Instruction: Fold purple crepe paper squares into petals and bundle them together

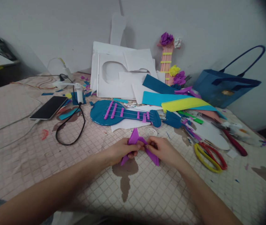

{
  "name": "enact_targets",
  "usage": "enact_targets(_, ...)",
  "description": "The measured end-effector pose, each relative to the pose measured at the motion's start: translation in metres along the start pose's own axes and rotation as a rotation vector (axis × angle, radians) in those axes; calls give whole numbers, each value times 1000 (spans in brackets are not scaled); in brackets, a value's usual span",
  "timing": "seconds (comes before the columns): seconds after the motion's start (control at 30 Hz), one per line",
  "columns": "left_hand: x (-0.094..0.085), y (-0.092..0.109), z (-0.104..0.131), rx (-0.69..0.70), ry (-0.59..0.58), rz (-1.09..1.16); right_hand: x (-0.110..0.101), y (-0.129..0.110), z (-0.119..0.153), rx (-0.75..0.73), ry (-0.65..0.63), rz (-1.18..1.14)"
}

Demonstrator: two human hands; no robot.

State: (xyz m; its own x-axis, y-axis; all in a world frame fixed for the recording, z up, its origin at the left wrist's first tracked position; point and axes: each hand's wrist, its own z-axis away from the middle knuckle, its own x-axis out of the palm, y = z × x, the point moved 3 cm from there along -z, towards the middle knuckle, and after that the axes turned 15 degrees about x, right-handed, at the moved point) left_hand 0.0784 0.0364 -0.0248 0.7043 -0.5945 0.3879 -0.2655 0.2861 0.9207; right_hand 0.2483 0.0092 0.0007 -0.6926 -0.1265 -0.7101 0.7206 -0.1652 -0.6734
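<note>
A folded strip of purple paper (134,136) is held between my two hands above the front of the table. My left hand (123,150) is closed on its left part, thumb on top. On the right part, my right hand (159,148) pinches the paper, and one end hangs down below the fingers. Just beyond my hands lies a small blue guitar model (100,114) with purple strips across its body and neck and thin pale strings. A small round white disc (151,131) rests near my right hand.
Scissors with yellow and red handles (208,156) and red-handled pliers (234,142) lie at right. Coloured paper strips (158,97) and white board pieces (114,90) crowd the back. A glue gun (79,93) with its black cord and a phone (50,107) are at left; a blue bag (226,87) stands back right.
</note>
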Motion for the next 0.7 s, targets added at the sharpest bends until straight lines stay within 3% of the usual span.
enact_targets(0.3,-2,9,-2,106,138,-84,10,-17,4,-35,-15,-329)
enact_targets(0.7,-1,12,-2,182,159,-52,16,-18,6,-24,88,-357)
